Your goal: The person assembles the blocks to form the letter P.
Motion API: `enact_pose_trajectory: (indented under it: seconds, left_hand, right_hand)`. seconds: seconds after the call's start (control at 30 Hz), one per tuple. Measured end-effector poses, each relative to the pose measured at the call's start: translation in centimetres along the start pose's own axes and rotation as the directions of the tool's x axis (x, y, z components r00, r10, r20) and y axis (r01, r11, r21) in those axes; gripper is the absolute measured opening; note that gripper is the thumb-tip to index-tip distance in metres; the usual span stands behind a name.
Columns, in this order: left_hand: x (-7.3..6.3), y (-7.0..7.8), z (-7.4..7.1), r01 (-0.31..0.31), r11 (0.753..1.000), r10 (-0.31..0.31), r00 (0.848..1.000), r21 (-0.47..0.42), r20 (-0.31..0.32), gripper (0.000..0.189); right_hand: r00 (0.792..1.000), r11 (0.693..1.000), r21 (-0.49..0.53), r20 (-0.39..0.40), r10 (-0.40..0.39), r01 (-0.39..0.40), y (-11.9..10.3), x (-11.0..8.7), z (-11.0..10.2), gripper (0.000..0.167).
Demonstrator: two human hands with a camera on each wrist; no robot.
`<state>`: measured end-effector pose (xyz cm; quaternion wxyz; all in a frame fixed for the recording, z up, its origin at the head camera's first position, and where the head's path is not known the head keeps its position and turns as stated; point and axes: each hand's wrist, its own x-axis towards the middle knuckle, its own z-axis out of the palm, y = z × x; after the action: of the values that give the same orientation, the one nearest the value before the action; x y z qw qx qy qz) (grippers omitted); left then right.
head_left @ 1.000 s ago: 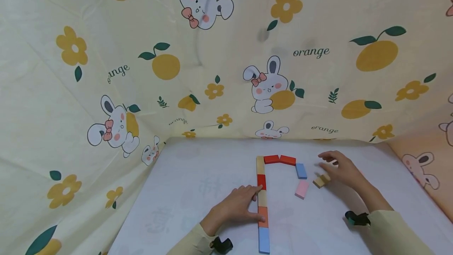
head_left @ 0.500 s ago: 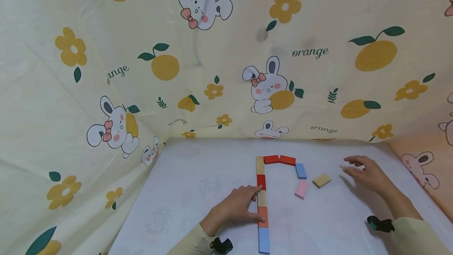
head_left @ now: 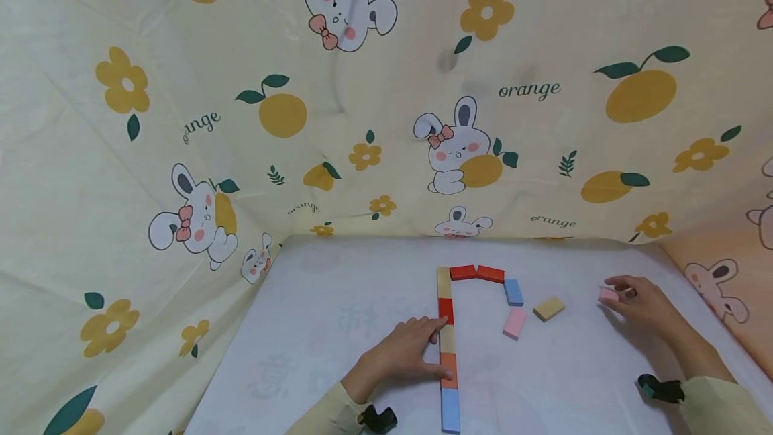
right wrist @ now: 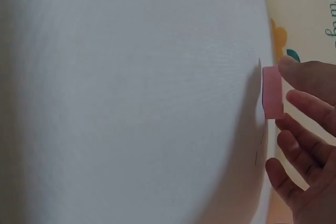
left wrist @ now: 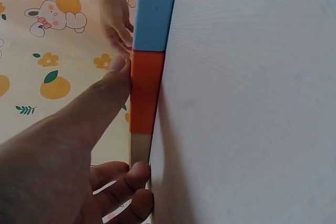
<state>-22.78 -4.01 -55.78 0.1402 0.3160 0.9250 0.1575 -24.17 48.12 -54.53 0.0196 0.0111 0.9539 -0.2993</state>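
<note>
A straight row of blocks runs up the white table. My left hand (head_left: 401, 351) rests along it, index fingertip on the red block (head_left: 445, 310) and thumb on the orange block (head_left: 449, 362). A plain wooden block (head_left: 447, 339) lies between those two, and a blue block (head_left: 450, 409) ends the row nearest me. On the right, my right hand (head_left: 643, 304) pinches a pink block (right wrist: 272, 93) by its ends between thumb and finger, low over the table. To its left lie a loose wooden block (head_left: 549, 309) and another pink block (head_left: 514, 323).
From the wooden block (head_left: 443, 282) at the row's far end, two red blocks (head_left: 464, 272) lead right, then a small blue block (head_left: 513, 292) turns back towards me. A printed cloth (head_left: 386, 119) hangs behind the white table (head_left: 320, 314).
My right hand has let go of the loose wooden block, moved right and taken hold of a pink block. My left hand has stayed on the row.
</note>
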Motion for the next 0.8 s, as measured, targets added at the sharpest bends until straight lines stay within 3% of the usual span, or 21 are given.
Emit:
enact_pose_trajectory:
  seconds: [0.23,0.8]
  left_hand:
    - [-0.07,0.12,-0.18,0.0,1.0,0.0,1.0,-0.001,-0.003,0.101]
    - [-0.05,0.15,-0.15,0.009,1.0,-0.009,1.0,-0.005,0.004,0.101]
  right_hand:
    - [0.997,0.998,-0.004,0.053,0.058,-0.058,0.3,0.07,-0.3,0.063]
    - [0.997,0.999,0.004,0.059,0.051,-0.051,0.45,-0.08,-0.29,0.062]
